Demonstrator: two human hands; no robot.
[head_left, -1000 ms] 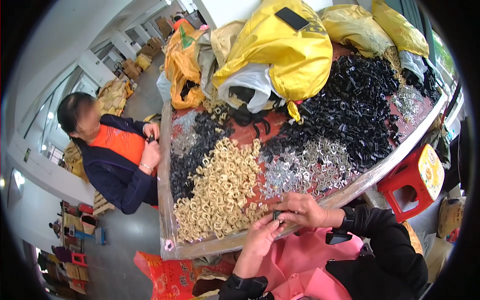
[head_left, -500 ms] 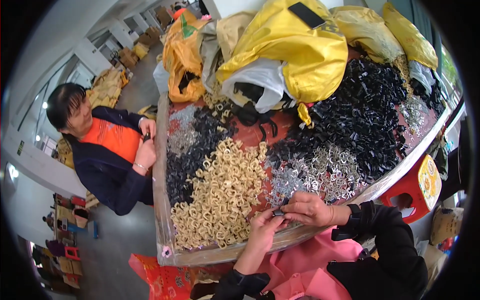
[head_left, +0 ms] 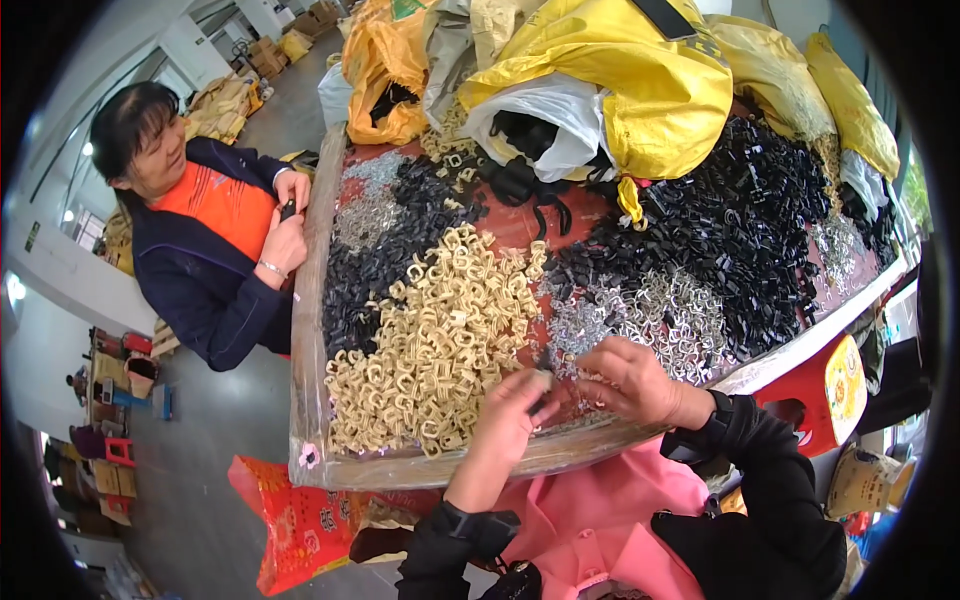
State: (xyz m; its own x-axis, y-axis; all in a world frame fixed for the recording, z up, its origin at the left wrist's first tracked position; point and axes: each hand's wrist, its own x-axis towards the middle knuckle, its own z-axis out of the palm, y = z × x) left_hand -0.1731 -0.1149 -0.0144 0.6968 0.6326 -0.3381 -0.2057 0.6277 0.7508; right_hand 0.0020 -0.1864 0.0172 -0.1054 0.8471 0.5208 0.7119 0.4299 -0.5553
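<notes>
My left hand point(head_left: 507, 412) is closed around a small black plastic piece point(head_left: 543, 402) at the table's near edge. Just to its right, my right hand point(head_left: 636, 384) hovers with thumb and fingertips drawn together, apart from the black piece. Whatever is between those fingertips is too small to make out. Beyond the hands lie small grey metal bits point(head_left: 583, 325) and shiny silver U-shaped clips point(head_left: 690, 310). A heap of beige ring-shaped parts point(head_left: 440, 345) spreads to the left of my left hand.
Black plastic parts point(head_left: 720, 220) form a large pile at the right. A yellow sack point(head_left: 640, 110) and an orange sack point(head_left: 385, 50) stand along the far side. Across the left table edge, a person point(head_left: 215, 230) handles a small dark piece. A red stool point(head_left: 815, 395) stands at the right.
My right hand has come away from the black piece, and a gap now lies between my hands. The left hand keeps the piece, now tilted. The whole view has shifted slightly.
</notes>
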